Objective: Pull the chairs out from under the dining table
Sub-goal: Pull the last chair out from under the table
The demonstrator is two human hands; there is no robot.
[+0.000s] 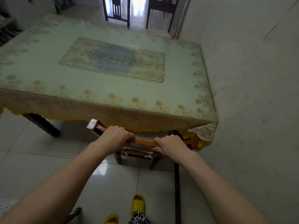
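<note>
Now both hands, left and right, clamp the chair rail. Pulled askew (wall close right), it may snag the tablecloth

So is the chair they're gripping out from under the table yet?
Mostly in: the chair seat sits beneath the tablecloth edge, both hands on its backrest.

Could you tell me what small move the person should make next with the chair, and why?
Probably a short, straight pull back toward the body. Both the left hand and the right hand are closed on the chair's top rail, while the chair sits tucked under the edge of the dining table. The tiled floor behind the chair looks free.
</note>
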